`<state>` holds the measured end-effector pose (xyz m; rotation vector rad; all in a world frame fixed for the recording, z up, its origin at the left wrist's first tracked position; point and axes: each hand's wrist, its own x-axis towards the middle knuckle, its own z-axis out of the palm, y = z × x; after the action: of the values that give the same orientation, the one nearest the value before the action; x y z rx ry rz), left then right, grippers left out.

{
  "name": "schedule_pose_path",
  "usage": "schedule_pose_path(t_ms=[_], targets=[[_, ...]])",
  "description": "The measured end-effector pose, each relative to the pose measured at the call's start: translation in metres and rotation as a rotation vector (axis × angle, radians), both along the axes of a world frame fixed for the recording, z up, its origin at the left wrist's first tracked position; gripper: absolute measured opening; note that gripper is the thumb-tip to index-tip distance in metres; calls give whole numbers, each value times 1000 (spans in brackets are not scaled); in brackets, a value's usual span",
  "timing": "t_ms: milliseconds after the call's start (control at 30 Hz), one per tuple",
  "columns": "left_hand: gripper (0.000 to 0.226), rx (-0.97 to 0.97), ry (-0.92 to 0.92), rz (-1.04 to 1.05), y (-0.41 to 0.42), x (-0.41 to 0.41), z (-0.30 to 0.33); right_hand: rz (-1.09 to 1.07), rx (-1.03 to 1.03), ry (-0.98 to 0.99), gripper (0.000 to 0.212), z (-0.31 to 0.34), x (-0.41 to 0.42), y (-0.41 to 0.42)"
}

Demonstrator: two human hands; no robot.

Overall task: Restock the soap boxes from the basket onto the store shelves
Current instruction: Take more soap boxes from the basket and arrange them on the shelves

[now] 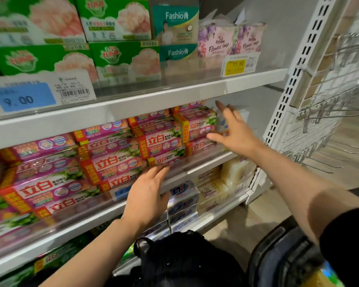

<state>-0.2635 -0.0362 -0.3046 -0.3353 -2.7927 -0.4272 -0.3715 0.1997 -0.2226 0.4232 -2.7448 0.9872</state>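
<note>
Pink and red soap boxes (116,162) fill the middle shelf (205,160) in stacked rows. My left hand (147,193) lies flat with straight fingers, its fingertips touching the front of a lower pink box near the clear shelf guard. My right hand (234,129) reaches into the right end of the same shelf, fingers spread, thumb against the rightmost pink stack (197,125). A white and blue box (223,123) shows just behind that hand. The dark basket (282,255) sits at the bottom right, with a yellow package visible in it.
Green boxes (120,59), teal Fashion boxes (176,27) and purple flower soaps (230,40) stand on the top shelf. White and blue soap packs (182,201) and pale bars (234,172) fill the lower shelf. A wire hook rack (330,96) stands on the right.
</note>
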Motion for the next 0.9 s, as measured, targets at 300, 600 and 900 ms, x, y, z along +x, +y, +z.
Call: schedule_pose_path(t_ms=[300, 600, 900], targets=[[43, 86, 93, -603, 121, 40, 105, -142, 66, 15, 36, 74, 176, 144], [63, -296, -176, -1106, 279, 114, 93, -376, 305, -64, 28, 11, 364, 273], [89, -183, -185, -869, 366, 134, 47, -530, 467, -381, 62, -27, 418, 326]])
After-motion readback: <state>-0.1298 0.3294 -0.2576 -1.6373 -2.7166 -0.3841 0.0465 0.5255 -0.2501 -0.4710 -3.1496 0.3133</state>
